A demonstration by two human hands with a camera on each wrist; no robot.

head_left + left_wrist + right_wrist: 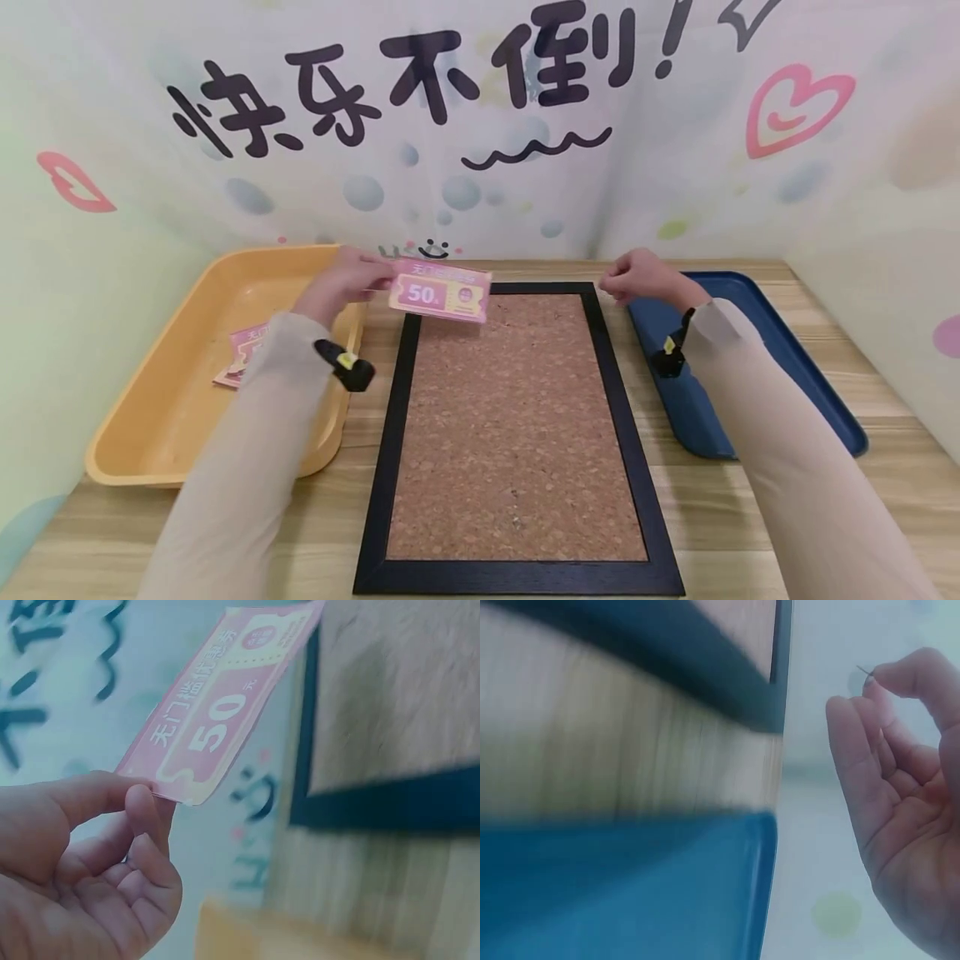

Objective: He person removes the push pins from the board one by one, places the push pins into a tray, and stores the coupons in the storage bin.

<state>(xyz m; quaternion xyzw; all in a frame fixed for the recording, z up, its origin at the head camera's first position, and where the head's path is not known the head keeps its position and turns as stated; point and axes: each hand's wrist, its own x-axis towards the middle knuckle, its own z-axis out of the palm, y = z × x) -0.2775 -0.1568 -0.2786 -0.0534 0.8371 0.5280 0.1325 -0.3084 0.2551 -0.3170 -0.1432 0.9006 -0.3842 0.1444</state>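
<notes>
My left hand (pixel 351 277) pinches a pink and yellow paper coupon (pixel 441 292) by one end, between thumb and fingers. The coupon, printed with a large 50, is held over the upper left corner of a black-framed cork board (pixel 517 442). In the left wrist view, its far end stretches up toward the board's frame. Just off the board's upper right corner is my right hand (pixel 637 275). Between its thumb and index fingertip, the right wrist view shows a thin pin (pixel 863 670) with its point sticking out; the rest is hidden by the fingers.
On the left stands a yellow tray (pixel 161 400) with more pink coupons (pixel 243 350) lying in it, partly behind my left sleeve. A blue tray (pixel 806 371) sits at the right, beneath my right forearm. A printed cloth (pixel 420 150) hangs behind the wooden table.
</notes>
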